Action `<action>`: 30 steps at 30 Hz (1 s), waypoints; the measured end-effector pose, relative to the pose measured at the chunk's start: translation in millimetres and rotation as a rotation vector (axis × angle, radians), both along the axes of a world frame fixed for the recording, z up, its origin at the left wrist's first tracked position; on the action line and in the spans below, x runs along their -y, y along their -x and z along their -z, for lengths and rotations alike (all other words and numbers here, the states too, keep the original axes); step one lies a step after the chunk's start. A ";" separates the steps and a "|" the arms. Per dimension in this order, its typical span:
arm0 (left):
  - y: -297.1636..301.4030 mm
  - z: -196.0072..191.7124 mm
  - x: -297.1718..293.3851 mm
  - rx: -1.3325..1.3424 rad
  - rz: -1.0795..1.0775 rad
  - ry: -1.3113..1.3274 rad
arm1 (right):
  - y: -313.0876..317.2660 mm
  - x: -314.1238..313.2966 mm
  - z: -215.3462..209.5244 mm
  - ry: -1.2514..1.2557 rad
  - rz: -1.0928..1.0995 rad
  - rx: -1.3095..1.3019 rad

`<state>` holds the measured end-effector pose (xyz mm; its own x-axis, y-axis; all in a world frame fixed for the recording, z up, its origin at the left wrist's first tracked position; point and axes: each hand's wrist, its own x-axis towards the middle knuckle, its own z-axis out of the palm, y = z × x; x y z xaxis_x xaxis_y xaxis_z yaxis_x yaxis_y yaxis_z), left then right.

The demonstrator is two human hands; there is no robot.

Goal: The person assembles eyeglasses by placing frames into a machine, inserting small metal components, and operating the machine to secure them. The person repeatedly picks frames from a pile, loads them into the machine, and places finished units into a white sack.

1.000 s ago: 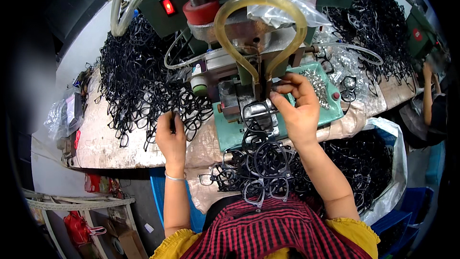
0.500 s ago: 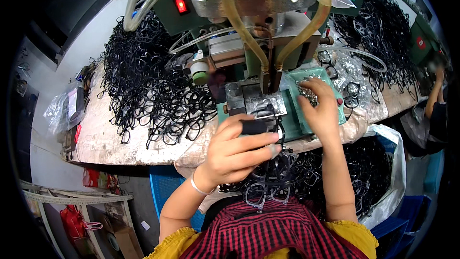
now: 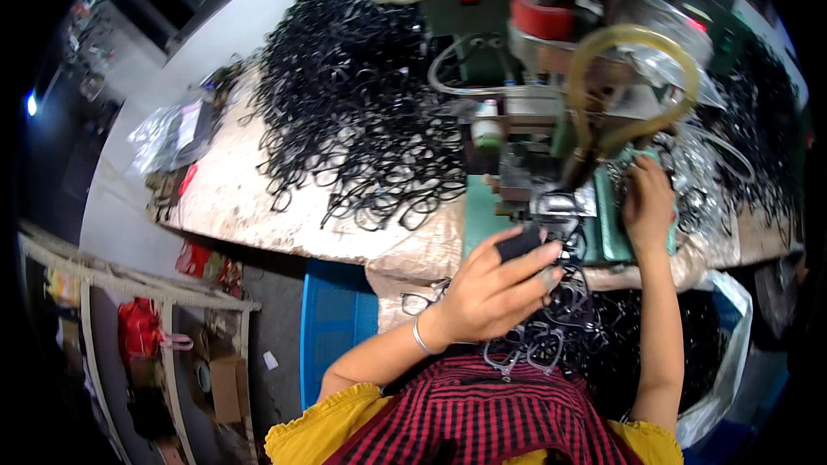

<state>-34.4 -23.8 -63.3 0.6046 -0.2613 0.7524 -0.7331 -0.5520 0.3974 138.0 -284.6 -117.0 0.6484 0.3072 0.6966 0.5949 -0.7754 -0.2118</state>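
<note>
My left hand (image 3: 500, 286), with a black cover on one finger and a ring on another, is closed at the front of the machine's metal work block (image 3: 562, 205). It grips a dark eyeglass frame (image 3: 570, 245), mostly hidden by the fingers and blurred. My right hand (image 3: 650, 207) reaches into a green tray (image 3: 613, 237) beside the block. Its fingers curl down together over the tray; whatever they pinch is too small and blurred to name. Pale clear eyeglass frames (image 3: 525, 351) lie on my lap, against the red-and-black checked apron (image 3: 508, 405).
A big heap of black eyeglass frames (image 3: 353, 112) covers the table (image 3: 233, 198) to the left. The machine's yellow tube (image 3: 633, 34) loops above my hands. Plastic bags (image 3: 706, 176) lie right of the tray. Below are a white sack (image 3: 736, 327) of frames and a blue crate (image 3: 340, 314).
The view has swung left, so the machine sits farther right. My right hand's spread fingers have drawn together over the tray. My left hand stays at the work block with the eyeglass frame.
</note>
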 end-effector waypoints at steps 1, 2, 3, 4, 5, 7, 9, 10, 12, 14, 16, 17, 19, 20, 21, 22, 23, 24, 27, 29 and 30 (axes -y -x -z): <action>15.4 4.8 -4.4 0.015 -0.072 0.019 | 6.1 4.7 5.9 -0.120 0.029 0.007; 28.8 1.1 -19.6 0.002 -0.188 -0.105 | 8.8 16.1 16.7 -0.242 0.082 -0.069; 35.9 -4.8 -40.7 -0.010 -0.357 -0.303 | 13.2 25.7 25.7 -0.358 0.153 -0.149; 36.9 -5.9 -52.5 -0.068 -0.462 -0.012 | 18.7 24.6 26.4 -0.376 0.175 -0.193; 36.3 -6.7 -64.0 -0.088 -0.522 0.315 | 23.0 23.7 21.2 -0.391 0.204 -0.227; 10.7 -30.9 -85.2 -0.043 -0.628 0.092 | 21.7 21.0 13.5 -0.350 0.223 -0.193; -8.2 -30.6 -107.2 -0.176 -0.555 -0.314 | 16.5 10.3 8.6 -0.410 0.177 -0.214; -18.7 -23.1 -111.9 -0.184 -0.481 -0.468 | 13.7 5.7 8.8 -0.420 0.179 -0.191; -43.0 15.2 -132.4 -0.206 -0.349 -0.731 | 10.3 -1.4 6.6 -0.463 0.192 -0.216; -56.8 47.8 -154.6 -0.380 -0.305 -0.594 | 13.9 -3.1 7.8 -0.517 0.214 -0.283; -60.2 53.0 -167.2 -0.516 -0.356 -0.413 | 26.5 3.5 11.7 -0.516 0.269 -0.324; -57.4 50.9 -172.4 -0.545 -0.356 -0.285 | 34.5 7.5 11.8 -0.558 0.258 -0.291; -48.0 43.9 -169.8 -0.672 -0.278 0.154 | 55.4 23.0 10.5 -0.607 0.229 -0.235; -40.9 42.6 -165.8 -0.726 -0.254 0.363 | 66.3 38.8 21.8 -0.575 0.309 -0.235; -35.1 44.5 -163.7 -0.774 -0.224 0.568 | 78.6 48.4 24.2 -0.630 0.340 -0.273; -29.0 52.6 -163.8 -0.630 -0.221 0.610 | 89.5 53.7 25.7 -0.690 0.362 -0.318; -24.4 59.3 -158.6 -0.592 -0.308 0.809 | 96.3 57.2 24.8 -0.751 0.384 -0.363; -21.2 68.8 -162.4 -0.520 -0.300 0.856 | 102.9 56.1 19.1 -0.783 0.378 -0.409; -32.6 55.7 -140.6 -0.440 -0.320 1.010 | 106.7 25.6 -20.5 -0.738 0.136 -0.467; -49.4 38.8 -122.2 -0.501 -0.324 1.054 | 94.3 -4.4 -61.7 -0.568 -0.033 -0.390; -54.6 31.7 -112.2 -0.484 -0.329 1.023 | 82.9 -19.0 -71.9 -0.553 -0.113 -0.359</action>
